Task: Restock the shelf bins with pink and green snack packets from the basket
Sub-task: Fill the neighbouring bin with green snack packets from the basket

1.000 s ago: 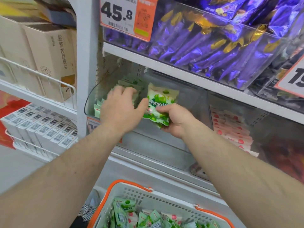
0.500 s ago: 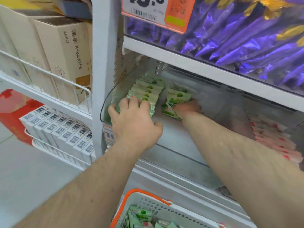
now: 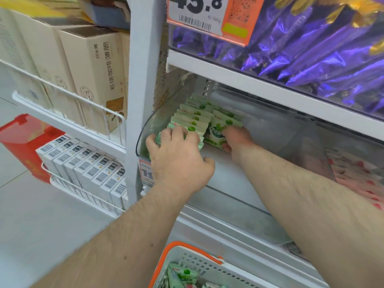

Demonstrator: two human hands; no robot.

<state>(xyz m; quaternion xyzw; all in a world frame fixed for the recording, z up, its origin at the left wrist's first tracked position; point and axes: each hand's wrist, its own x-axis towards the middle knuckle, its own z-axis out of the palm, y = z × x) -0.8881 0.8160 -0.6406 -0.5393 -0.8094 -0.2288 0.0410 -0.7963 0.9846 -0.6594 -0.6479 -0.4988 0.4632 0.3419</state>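
Both my hands reach into a clear plastic shelf bin (image 3: 270, 129). A row of green snack packets (image 3: 193, 117) stands on edge at the bin's left side. My left hand (image 3: 178, 161) rests over the front of that row, fingers curled onto the front packets. Just to the right, my right hand (image 3: 235, 139) grips a green packet (image 3: 218, 132) and holds it low in the bin beside the row. A white basket with an orange rim (image 3: 187, 249) sits below, holding more green packets (image 3: 182, 275). Pink packets (image 3: 357, 175) fill the neighbouring bin at the right.
Purple wrapped snacks (image 3: 311, 48) fill the bin above, behind an orange and white price tag (image 3: 207, 15). A white upright post (image 3: 141, 80) stands left of the bin. Cream boxes (image 3: 93, 75) and small white boxes (image 3: 89, 169) sit on wire shelves at left, beside a red box (image 3: 22, 142).
My right hand carried the green packet from in front of the bin down into it, beside the standing row. My left hand stayed on the row. The view moved closer and lower.
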